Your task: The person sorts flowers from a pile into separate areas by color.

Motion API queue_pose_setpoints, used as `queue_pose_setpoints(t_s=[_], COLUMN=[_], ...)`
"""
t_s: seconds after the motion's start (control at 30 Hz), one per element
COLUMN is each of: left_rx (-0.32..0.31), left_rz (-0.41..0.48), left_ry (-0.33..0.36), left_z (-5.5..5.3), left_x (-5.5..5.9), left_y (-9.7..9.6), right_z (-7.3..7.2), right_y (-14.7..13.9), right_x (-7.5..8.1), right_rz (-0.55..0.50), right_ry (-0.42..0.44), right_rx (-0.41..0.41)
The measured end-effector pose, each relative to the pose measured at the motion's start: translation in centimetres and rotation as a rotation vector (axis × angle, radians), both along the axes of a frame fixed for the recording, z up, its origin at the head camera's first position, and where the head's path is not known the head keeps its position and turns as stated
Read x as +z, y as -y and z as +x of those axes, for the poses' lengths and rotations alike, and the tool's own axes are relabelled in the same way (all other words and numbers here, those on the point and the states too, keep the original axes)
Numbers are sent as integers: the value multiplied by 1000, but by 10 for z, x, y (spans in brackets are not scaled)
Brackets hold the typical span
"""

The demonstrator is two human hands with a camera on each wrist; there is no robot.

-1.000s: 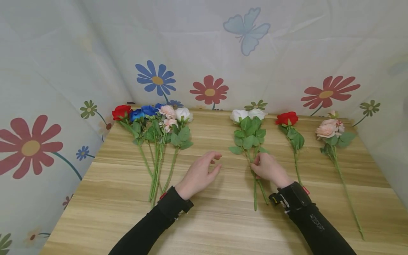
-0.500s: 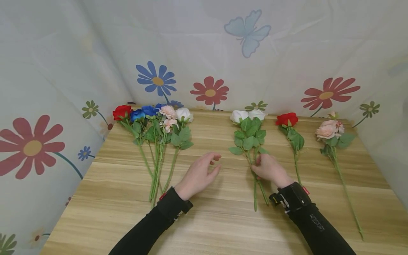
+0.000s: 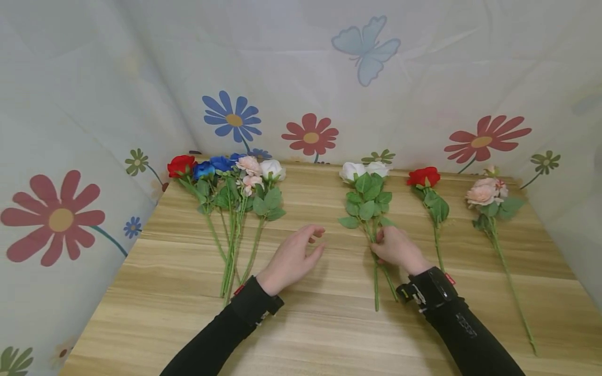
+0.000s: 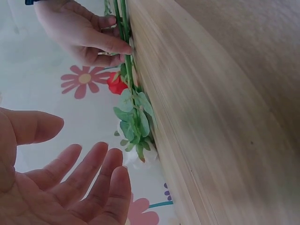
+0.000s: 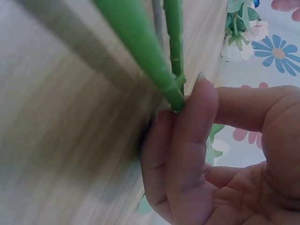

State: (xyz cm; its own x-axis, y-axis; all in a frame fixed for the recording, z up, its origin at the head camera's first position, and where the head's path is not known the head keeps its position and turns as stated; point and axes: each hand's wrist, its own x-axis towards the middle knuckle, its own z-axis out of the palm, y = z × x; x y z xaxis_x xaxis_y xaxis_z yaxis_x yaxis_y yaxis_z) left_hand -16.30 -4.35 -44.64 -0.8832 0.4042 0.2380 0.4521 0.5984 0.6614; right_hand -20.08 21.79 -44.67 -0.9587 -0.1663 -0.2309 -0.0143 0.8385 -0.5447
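Two white roses (image 3: pixel 352 172) with green leaves lie side by side near the table's back edge, their stems (image 5: pixel 140 51) crossing lower down. My right hand (image 3: pixel 397 248) pinches these stems just below the leaves; the right wrist view shows the curled fingers (image 5: pixel 187 154) right at them, close over the wood. To the left, my left hand (image 3: pixel 293 258) hovers over the table with nothing in it. In the left wrist view its fingers (image 4: pixel 101 183) are spread and relaxed, the thumb apart from them.
A bunch of red, blue, pink and white flowers (image 3: pixel 230 209) lies on the left of the wooden table (image 3: pixel 320 334). Right of the white roses lie a single red rose (image 3: pixel 425 177) and a long-stemmed pink flower (image 3: pixel 484 192). A printed curtain (image 3: pixel 400 99) stands behind.
One white rose's stem end has swung slightly right under my right hand. The left hand has hardly moved, and the head view has shifted a little.
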Motion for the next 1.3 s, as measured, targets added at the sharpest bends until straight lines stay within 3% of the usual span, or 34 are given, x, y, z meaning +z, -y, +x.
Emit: queue_pose_setpoints(t_s=[0.3, 0.5, 0.67, 0.8, 1.1, 1.3], left_rx=[25, 64, 102, 133, 214, 263], left_rz=[-37, -91, -107, -126, -187, -229], left_ry=[3, -10, -33, -47, -80, -97], left_z=[3, 6, 7, 8, 10, 10], left_x=[4, 11, 15, 18, 21, 19], left_y=[11, 23, 37, 50, 79, 100], right_z=[5, 14, 23, 29, 31, 32], right_y=[-2, 4, 19, 35, 72, 96], right_x=[10, 22, 30, 36, 36, 35], right_rz=[82, 3, -141, -280, -668, -792], right_ry=[-75, -174, -326, -378, -278, -223], right_rx=[-13, -8, 52, 73, 24, 9])
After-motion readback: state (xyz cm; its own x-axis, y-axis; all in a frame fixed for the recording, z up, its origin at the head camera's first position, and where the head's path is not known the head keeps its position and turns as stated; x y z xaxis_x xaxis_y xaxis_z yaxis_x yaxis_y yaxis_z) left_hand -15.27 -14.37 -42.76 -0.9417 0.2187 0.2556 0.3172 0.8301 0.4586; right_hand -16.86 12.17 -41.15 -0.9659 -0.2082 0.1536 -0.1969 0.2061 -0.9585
